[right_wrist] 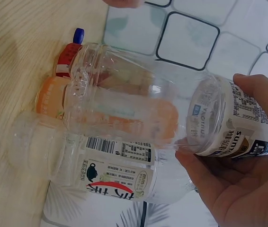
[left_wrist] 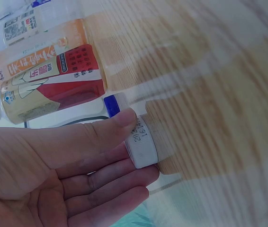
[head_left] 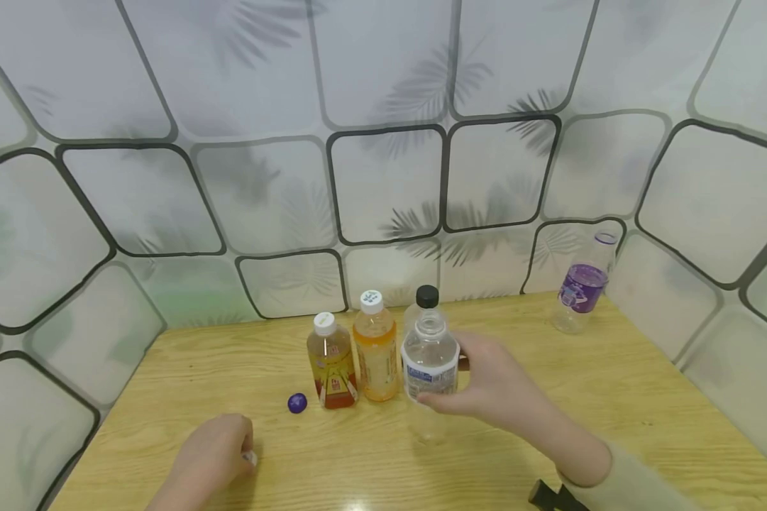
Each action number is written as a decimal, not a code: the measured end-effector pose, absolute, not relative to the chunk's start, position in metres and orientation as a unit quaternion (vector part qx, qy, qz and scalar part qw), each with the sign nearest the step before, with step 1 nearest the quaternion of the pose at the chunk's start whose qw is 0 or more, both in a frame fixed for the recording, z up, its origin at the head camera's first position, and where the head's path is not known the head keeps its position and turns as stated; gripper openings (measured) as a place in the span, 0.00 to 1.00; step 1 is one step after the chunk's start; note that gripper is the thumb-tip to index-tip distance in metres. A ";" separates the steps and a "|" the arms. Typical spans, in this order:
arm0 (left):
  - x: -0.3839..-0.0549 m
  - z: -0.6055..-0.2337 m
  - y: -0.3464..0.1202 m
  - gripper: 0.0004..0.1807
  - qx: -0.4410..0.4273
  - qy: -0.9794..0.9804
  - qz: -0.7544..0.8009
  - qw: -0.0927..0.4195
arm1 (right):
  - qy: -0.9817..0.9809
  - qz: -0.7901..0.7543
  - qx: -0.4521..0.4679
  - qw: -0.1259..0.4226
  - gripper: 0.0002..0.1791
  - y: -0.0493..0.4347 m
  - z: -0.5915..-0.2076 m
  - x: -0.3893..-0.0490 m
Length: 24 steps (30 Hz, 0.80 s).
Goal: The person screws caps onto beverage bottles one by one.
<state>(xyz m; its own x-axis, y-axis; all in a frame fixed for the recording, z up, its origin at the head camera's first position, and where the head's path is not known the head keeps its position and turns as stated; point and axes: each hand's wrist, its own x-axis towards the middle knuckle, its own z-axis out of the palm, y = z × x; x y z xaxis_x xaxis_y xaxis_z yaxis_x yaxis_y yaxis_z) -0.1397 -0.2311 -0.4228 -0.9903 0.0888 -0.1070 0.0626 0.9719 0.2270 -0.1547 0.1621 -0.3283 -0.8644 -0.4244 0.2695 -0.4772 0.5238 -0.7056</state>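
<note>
My left hand (head_left: 211, 454) is low over the table's left side, pinching a white bottle cap (left_wrist: 142, 145) between thumb and fingers; print shows on the cap's side. Near the middle, my right hand (head_left: 488, 380) grips a clear, uncapped plastic bottle (head_left: 429, 419) round its labelled upper part. In the right wrist view the bottle looks empty, its base near the table. Partly hidden behind it stands a clear bottle with a black cap (head_left: 427, 297). A purple cap (head_left: 297, 403) lies between my left hand and the bottles.
Left of the held bottle stand an orange drink bottle (head_left: 377, 358) and a yellow-and-red labelled bottle (head_left: 333, 369), both white-capped. An uncapped bottle with a purple label (head_left: 582, 287) stands at the back right corner. A black object (head_left: 552, 497) lies at the front edge. Patterned walls enclose the table.
</note>
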 end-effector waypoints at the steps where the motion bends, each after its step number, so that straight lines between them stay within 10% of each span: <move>1: -0.140 -0.423 -0.231 0.17 0.038 0.991 0.112 0.060 | -0.871 0.416 0.260 0.030 0.31 0.161 -0.330 -0.155; 24: -0.139 -0.420 -0.229 0.16 0.027 0.990 0.116 0.069 | -0.869 0.427 0.250 -0.001 0.39 0.142 -0.361 -0.161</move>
